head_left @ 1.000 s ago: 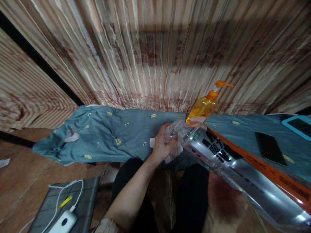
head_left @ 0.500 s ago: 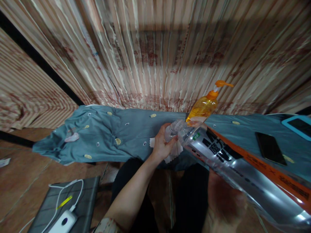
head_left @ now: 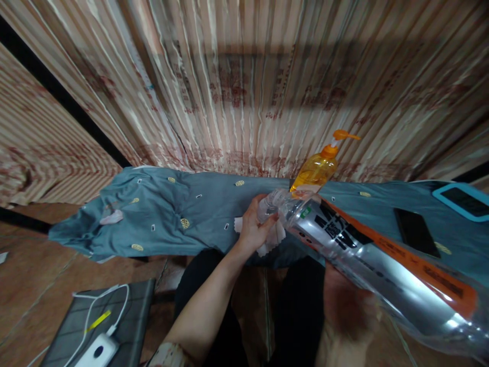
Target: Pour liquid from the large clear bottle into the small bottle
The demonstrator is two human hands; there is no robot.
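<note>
A large clear bottle [head_left: 362, 250] with a silver, orange and black label lies tilted across the right side, its neck toward the middle. My left hand [head_left: 255, 224] is wrapped round the neck end. Under the bottle's body, my right hand [head_left: 347, 306] is blurred and supports it from below; its fingers are mostly hidden behind the bottle. A white cloth or tissue [head_left: 273, 238] with a scalloped edge lies beneath my left hand. Just behind the bottle stands an orange pump bottle [head_left: 316, 171] of yellow liquid.
A grey-green patterned cloth [head_left: 210, 199] covers the narrow table. On its right are a dark phone [head_left: 416, 232] and a blue-framed device [head_left: 464, 201]; a pale scrap [head_left: 112, 217] is on its left. A white power bank [head_left: 100, 350] with a cable rests on a dark stool [head_left: 133, 306].
The view has shifted slightly, and the large bottle has turned a little, so more of its far end shows. Both hands keep about the same place on it.
</note>
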